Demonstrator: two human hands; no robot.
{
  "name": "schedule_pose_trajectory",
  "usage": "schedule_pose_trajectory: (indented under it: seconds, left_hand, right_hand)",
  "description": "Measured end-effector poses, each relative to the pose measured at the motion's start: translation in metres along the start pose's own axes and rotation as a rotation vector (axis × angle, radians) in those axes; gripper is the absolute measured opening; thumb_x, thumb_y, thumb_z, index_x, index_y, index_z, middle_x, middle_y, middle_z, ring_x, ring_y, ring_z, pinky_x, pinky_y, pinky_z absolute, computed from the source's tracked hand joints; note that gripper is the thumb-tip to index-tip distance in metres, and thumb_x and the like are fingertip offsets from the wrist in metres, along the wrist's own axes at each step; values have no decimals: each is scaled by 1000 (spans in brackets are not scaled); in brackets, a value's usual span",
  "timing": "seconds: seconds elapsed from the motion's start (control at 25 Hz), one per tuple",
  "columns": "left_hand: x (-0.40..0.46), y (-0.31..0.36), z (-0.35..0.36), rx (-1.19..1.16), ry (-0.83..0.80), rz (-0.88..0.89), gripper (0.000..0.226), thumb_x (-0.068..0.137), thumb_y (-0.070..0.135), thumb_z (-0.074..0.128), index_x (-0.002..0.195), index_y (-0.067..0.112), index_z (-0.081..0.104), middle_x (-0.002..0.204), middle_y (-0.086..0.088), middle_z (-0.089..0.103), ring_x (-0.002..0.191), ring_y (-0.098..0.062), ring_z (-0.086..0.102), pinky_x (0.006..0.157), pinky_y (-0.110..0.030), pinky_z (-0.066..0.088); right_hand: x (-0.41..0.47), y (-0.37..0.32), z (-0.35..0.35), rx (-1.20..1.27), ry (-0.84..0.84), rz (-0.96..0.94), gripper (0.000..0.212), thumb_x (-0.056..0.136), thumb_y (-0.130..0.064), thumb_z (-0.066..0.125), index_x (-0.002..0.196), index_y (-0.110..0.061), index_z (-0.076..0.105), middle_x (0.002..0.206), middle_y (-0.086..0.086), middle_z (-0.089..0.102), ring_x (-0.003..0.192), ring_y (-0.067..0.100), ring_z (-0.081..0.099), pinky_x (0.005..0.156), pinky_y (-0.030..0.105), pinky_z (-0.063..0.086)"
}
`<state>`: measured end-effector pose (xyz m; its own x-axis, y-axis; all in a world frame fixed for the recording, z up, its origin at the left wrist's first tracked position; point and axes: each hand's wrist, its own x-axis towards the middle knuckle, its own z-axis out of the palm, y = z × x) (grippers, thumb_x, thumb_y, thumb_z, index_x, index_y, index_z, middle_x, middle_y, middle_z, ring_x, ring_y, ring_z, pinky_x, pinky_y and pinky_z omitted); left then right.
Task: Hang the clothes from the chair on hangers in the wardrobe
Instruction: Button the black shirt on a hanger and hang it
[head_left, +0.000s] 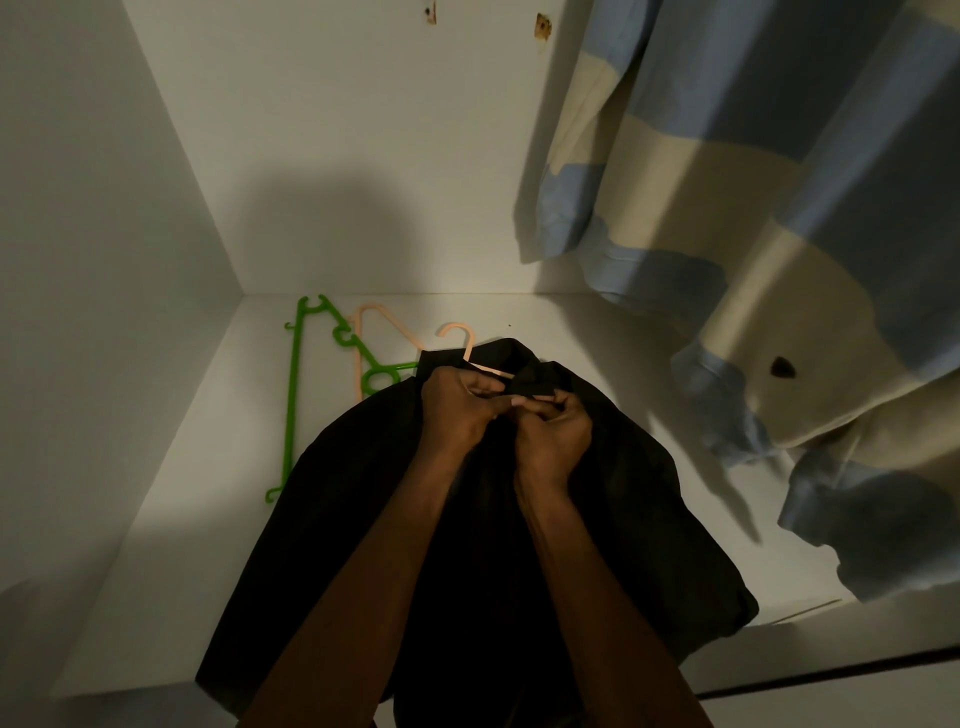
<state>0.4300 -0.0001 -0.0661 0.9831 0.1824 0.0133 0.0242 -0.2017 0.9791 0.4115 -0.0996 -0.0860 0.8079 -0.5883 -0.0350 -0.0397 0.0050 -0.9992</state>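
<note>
1. Wardrobe interior fills the frame, its white back and side walls meeting a white floor panel across the middle.
2. Striped blue-and-cream garment hangs in the upper right, its sleeves and hem drooping toward the right edge, with a small dark mark on a cream band.
3. Black shirt lies spread on the wardrobe floor in the lower centre, its collar toward the back wall and its lower part running out of the bottom of the frame.
4. Both hands meet at the shirt's collar, bare forearms rising from the bottom edge: the left hand is clenched on the dark fabric, and the right hand pinches the collar's front edge just beside it.
5. Green hanger lies flat on the floor at centre left, partly under the shirt.
6. Peach hanger lies across the green one.
7. Second peach hanger sits inside the shirt, only its hook and a short length of its arm showing above the collar.
</note>
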Motion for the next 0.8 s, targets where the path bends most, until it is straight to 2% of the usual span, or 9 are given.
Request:
schedule_pose_trajectory:
  seconds: [0.08, 0.16, 0.32, 0.48, 0.64, 0.8]
  left_hand:
    - [0, -1, -2, -47, -3, -23, 22, 71, 6, 91, 88, 1, 78, 77, -11, 75, 74, -26, 75, 75, -47, 64]
    - [-1, 0, -3, -25, 17, -7, 14, 77, -3, 83, 81, 9, 77, 73, -7, 73, 71, -26, 73, 76, -50, 63]
    - [5, -8, 0, 106, 42, 3, 10, 81, 0, 77, 84, 10, 77, 76, -6, 75, 69, -20, 72, 76, -44, 63]
    - [8, -4, -5, 11, 1, -76, 8, 87, -1, 71, 89, 5, 75, 79, -12, 74, 73, -23, 72, 73, -36, 63]
    - [7, 4, -10, -52, -88, -146, 11, 94, -2, 65, 88, 4, 72, 74, -9, 68, 66, -13, 63, 60, -18, 54]
    - [11, 6, -14, -72, -127, -199, 19, 95, 2, 65, 80, 14, 69, 76, -7, 68, 70, -11, 63, 61, -18, 54]
  right_hand:
    - [1, -2, 1, 14, 7, 25, 35, 66, 3, 84, 94, -12, 67, 75, -1, 76, 73, 13, 75, 79, 41, 64]
    - [2, -3, 1, -3, 9, 38, 37, 64, 1, 86, 93, -12, 66, 74, -1, 74, 70, 14, 74, 74, 41, 64]
    - [1, -7, 0, -9, -51, 29, 37, 67, 5, 86, 91, -13, 64, 72, 0, 76, 68, 10, 75, 75, 35, 64]
    - [-1, -7, 0, -30, -104, -64, 40, 69, 4, 89, 96, -12, 64, 75, -2, 78, 73, 6, 76, 76, 26, 60]
    - [-2, -6, -1, -4, -106, -84, 37, 68, 0, 91, 95, -12, 68, 75, -3, 78, 76, 9, 77, 81, 34, 62]
    - [-2, -6, -1, 17, -105, -44, 35, 66, -1, 93, 90, -11, 69, 75, -3, 78, 75, 10, 77, 84, 43, 62]
